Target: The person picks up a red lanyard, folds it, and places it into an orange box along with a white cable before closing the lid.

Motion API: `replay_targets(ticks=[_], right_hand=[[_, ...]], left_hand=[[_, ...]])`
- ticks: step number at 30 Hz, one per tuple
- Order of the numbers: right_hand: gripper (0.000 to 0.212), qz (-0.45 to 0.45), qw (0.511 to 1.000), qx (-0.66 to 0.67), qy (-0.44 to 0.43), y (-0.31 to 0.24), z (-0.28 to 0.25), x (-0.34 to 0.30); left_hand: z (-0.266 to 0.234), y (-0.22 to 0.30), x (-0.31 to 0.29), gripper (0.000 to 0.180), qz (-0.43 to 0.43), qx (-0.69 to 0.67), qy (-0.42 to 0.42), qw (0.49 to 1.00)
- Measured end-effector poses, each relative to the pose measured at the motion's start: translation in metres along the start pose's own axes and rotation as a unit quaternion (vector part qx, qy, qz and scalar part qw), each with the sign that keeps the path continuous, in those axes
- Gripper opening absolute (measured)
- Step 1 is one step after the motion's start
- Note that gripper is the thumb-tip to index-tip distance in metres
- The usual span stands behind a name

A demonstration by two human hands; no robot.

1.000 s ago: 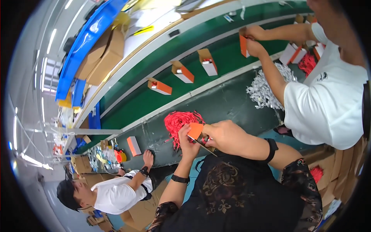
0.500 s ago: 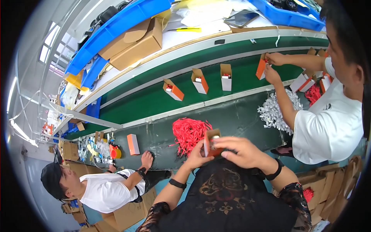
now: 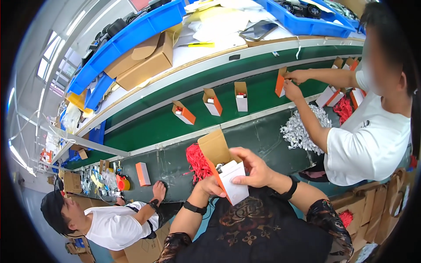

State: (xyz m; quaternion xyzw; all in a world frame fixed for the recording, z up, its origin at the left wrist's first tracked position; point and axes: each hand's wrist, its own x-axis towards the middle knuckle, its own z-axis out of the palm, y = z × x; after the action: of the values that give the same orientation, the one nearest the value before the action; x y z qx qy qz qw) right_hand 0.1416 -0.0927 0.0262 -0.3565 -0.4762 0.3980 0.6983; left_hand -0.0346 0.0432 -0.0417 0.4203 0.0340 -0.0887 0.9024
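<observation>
Close in front of my body I hold an orange and white cardboard box [image 3: 234, 188] with its brown flap standing up. My left hand [image 3: 212, 186] is closed on the box's left, orange side. On the right side, my right hand [image 3: 254, 168] grips the white wall, thumb across the front and fingers near the open top. White and silvery contents [image 3: 229, 166] show at the mouth; their kind I cannot make out. Just beyond my left hand lies a heap of red cords [image 3: 198, 162] on the dark work surface, partly hidden by the box.
Open boxes [image 3: 212, 105] stand on the green conveyor [image 3: 149, 127]. At right, a co-worker [image 3: 351, 144] handles another box beside a pile of white cords [image 3: 305, 129]. A second co-worker [image 3: 114, 219] is at left, near a closed orange-white box [image 3: 143, 174]. Blue bins [image 3: 131, 39] line the shelf.
The box has come nearer my body and turned, so its white face and raised flap show. My right hand has moved from over its top to its side. The view has shifted slightly.
</observation>
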Motion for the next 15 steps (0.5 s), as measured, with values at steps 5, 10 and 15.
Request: replay_targets(ticks=[5,10,15], right_hand=[[0.053,-0.039,0.961,-0.272,-0.021,-0.018,-0.012,0.003],[0.030,-0.013,0.964,-0.259,0.061,-0.017,-0.015,0.007],[0.029,-0.138,0.946,-0.272,0.112,-0.006,-0.021,0.005]], left_hand=[[0.048,0.027,0.020,0.101,0.121,-0.092,-0.019,0.988],[0.071,0.043,0.042,0.081,0.121,-0.128,0.199,0.964],[0.068,0.054,0.053,0.055,0.073,-0.140,0.236,0.959]])
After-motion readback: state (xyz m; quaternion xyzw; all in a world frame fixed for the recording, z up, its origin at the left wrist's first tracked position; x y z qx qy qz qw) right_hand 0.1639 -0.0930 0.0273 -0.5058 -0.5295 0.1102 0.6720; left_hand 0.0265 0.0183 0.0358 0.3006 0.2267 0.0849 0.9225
